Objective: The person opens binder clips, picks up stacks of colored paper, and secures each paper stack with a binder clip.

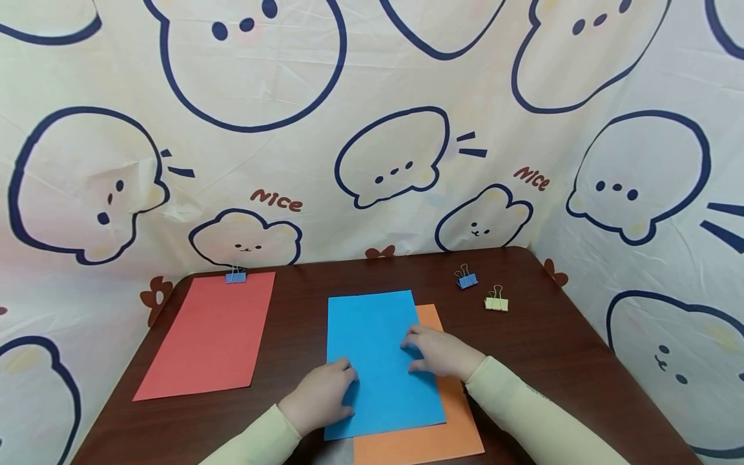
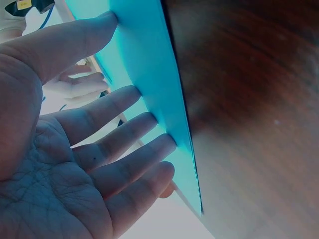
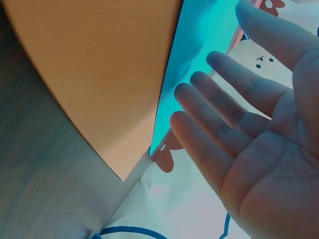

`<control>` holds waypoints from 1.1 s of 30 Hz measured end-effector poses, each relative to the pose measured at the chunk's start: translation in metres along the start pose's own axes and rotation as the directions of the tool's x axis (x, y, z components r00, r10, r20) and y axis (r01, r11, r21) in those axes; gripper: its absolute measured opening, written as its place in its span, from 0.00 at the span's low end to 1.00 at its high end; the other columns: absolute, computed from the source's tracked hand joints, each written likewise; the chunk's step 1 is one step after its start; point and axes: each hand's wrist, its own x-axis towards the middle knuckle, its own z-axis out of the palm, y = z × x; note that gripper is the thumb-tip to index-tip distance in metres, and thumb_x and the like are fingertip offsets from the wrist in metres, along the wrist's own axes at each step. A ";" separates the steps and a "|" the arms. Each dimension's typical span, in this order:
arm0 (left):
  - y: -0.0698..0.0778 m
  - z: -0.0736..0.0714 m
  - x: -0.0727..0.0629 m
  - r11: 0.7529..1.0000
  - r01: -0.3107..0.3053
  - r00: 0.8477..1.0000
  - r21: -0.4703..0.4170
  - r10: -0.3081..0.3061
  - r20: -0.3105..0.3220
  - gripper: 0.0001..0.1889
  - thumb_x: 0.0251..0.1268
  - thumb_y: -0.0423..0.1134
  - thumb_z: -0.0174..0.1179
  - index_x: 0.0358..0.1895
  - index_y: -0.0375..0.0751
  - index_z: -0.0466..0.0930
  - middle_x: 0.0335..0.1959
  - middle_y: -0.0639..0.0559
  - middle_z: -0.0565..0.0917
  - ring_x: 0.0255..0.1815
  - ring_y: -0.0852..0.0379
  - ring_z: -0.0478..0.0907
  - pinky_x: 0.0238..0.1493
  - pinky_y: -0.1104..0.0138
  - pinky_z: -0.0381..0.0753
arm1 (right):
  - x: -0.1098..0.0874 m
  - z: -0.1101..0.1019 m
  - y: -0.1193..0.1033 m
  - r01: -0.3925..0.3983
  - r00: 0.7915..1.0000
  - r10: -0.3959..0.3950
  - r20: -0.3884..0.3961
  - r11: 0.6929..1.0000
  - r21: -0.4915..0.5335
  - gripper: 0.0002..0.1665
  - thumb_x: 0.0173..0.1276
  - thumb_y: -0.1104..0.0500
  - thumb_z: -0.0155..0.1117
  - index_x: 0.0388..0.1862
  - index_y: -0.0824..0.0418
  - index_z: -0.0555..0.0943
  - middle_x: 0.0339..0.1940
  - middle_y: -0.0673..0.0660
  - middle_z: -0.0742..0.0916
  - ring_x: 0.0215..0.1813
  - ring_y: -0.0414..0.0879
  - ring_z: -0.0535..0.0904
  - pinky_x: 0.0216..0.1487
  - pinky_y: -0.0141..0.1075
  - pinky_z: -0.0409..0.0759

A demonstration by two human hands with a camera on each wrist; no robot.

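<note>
- Beneath everything is a dark brown tabletop [image 1: 296,329], smooth and streaked with wood grain, its far corners rounded.
- A pale cloth backdrop [image 1: 395,84], creased in places, hangs around it, printed with thick navy outlines of rounded animal heads and the word "Nice" in reddish brown.
- My sleeves [image 1: 517,403] are plain, pale yellow-green fabric, reaching the wrists.
- The blue sheet [image 1: 380,361] is thin, flat and rectangular, with crisp straight edges and a matte, evenly coloured face (paper or card, I cannot tell which). It lies in front of me near the middle of the tabletop, over the orange sheet [image 1: 430,445].
- That orange sheet, equally smooth, shows along the right side and below the near edge; a grey patch [image 1: 340,452] peeks out by its lower left.
- My left hand [image 1: 320,397] rests at the blue sheet's left edge, fingers spread and slightly bent, tips touching the surface and pinching nothing.
- My right hand [image 1: 438,351] reaches over the opposite edge with fingers apart, likewise without a pinch; whether every tip touches, I cannot tell.
- Off to the left lies a red sheet [image 1: 215,342], a blue binder clip [image 1: 235,278] on its far edge.
- At the far right sit a second blue clip [image 1: 467,281] and a pale yellow clip [image 1: 496,303], both with looped wire handles.
</note>
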 end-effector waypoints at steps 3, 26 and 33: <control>0.000 0.001 0.000 1.000 0.004 1.000 0.000 -0.004 0.004 0.24 0.51 0.47 0.80 0.49 0.39 0.85 0.41 0.50 0.81 0.34 0.59 0.78 0.40 0.63 0.86 | 0.000 -0.003 0.003 -0.002 1.000 0.002 -0.031 1.000 0.016 0.23 0.68 0.52 0.74 0.59 0.60 0.85 0.56 0.55 0.83 0.55 0.49 0.83 0.58 0.44 0.84; -0.003 0.004 0.001 1.000 0.001 1.000 -0.023 -0.001 0.004 0.24 0.52 0.48 0.80 0.49 0.40 0.85 0.44 0.49 0.82 0.38 0.55 0.80 0.42 0.61 0.85 | -0.006 -0.035 0.053 -0.131 0.943 0.165 -0.289 0.982 0.136 0.23 0.73 0.56 0.69 0.64 0.63 0.80 0.60 0.59 0.81 0.56 0.54 0.83 0.54 0.48 0.85; -0.003 0.003 0.001 1.000 0.001 1.000 -0.018 -0.001 0.003 0.24 0.52 0.48 0.80 0.49 0.40 0.85 0.43 0.49 0.82 0.38 0.56 0.80 0.42 0.61 0.85 | -0.009 -0.044 0.064 -0.188 0.901 0.241 -0.362 0.966 0.175 0.21 0.75 0.55 0.67 0.63 0.62 0.79 0.60 0.61 0.82 0.58 0.56 0.82 0.56 0.50 0.85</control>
